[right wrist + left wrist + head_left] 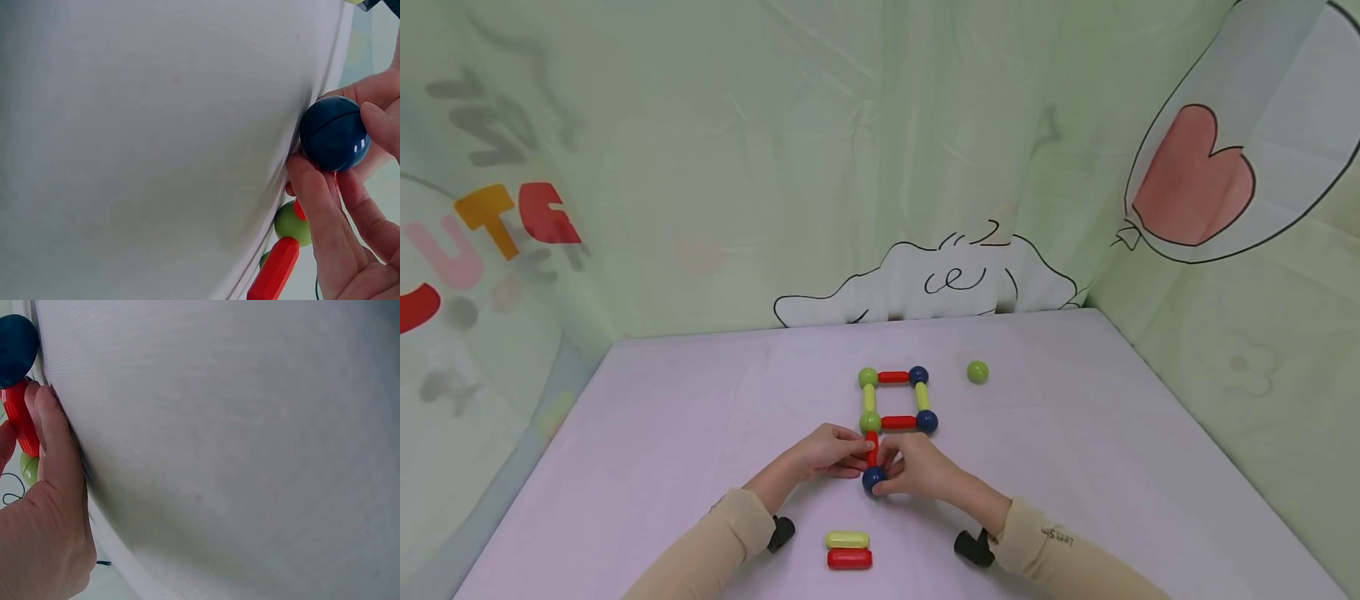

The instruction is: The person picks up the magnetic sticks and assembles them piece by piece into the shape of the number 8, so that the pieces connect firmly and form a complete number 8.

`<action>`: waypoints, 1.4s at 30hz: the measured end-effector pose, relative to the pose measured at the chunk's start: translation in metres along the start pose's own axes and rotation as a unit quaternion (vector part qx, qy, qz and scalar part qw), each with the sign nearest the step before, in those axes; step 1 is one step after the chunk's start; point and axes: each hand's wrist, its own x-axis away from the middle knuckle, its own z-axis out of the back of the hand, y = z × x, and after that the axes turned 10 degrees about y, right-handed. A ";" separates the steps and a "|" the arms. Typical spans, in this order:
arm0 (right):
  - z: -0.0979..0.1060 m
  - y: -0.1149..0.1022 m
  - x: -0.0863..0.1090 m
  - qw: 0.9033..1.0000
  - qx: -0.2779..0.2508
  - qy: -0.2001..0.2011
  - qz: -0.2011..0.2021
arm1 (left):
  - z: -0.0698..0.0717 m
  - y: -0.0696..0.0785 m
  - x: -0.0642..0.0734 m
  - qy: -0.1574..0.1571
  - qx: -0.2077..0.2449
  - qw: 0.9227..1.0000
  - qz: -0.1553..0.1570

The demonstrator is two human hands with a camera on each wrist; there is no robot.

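My left hand (835, 450) pinches a red rod (872, 450) between thumb and fingers. With its thumb and fingers, my right hand (921, 468) holds a dark blue ball (873, 480) at the rod's near end. The far end of the rod meets a green ball (870, 422), one corner of a flat rectangle built from red rods, yellow-green rods, green balls and blue balls. Close up in the right wrist view, the blue ball (335, 133) has a seam around it, and fingers of the right hand (356, 250) touch it. The left wrist view shows the red rod (22, 419) beside the left fingers.
A yellow-green rod (847, 540) and a thick red rod (850, 559) lie side by side near the front of the pale table (700, 400). Beyond the rectangle, to the right, sits a loose green ball (977, 372). Printed fabric walls (737, 167) surround the table.
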 end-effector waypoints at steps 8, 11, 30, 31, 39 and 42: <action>0.003 -0.001 0.004 1.000 0.004 0.007 -0.002 | 0.000 -0.001 0.000 0.002 -0.002 1.000 -0.001; 0.004 -0.001 0.005 1.000 0.001 0.006 -0.010 | 0.000 0.000 0.000 0.003 -0.001 1.000 -0.001; 0.004 -0.010 0.017 0.999 -0.044 -0.016 -0.016 | 0.003 0.004 0.008 -0.039 -0.048 0.998 -0.023; 0.003 -0.011 0.018 0.999 -0.047 -0.018 -0.017 | 0.003 0.004 0.008 -0.045 -0.047 0.998 -0.024; -0.006 -0.019 0.022 0.996 -0.071 -0.049 -0.022 | 0.007 0.003 0.008 -0.068 -0.046 0.996 -0.027; -0.011 -0.022 0.023 0.995 -0.072 -0.067 -0.015 | 0.008 0.004 0.009 -0.067 -0.047 0.996 -0.025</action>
